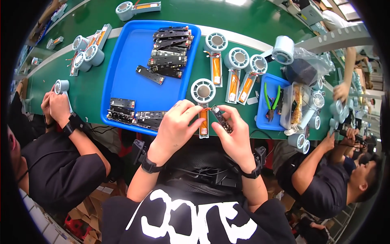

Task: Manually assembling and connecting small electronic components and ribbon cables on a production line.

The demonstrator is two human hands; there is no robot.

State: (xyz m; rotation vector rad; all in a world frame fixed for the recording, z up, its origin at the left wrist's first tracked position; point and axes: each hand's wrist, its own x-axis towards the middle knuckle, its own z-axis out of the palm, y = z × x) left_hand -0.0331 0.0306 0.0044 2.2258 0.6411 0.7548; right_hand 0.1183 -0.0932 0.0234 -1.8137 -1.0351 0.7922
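Black, slim circuit board (pixel 222 120) clamped between right hand (pixel 237 133) thumb and fingers, near the bench's front edge. Left hand (pixel 174 125) fingertips at thin red wires (pixel 206 108); can't tell if pinched. Just beyond: round, spoked pale-blue housing (pixel 203 90), orange battery (pixel 204 125) in its handle. Raised-rim blue tray (pixel 130 57) left, smooth green bench (pixel 87 95) stretching past it.

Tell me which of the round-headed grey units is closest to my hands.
The round-headed unit just right of the large blue tray; its orange-filled handle lies between your left hand and right hand. The others lie farther off.
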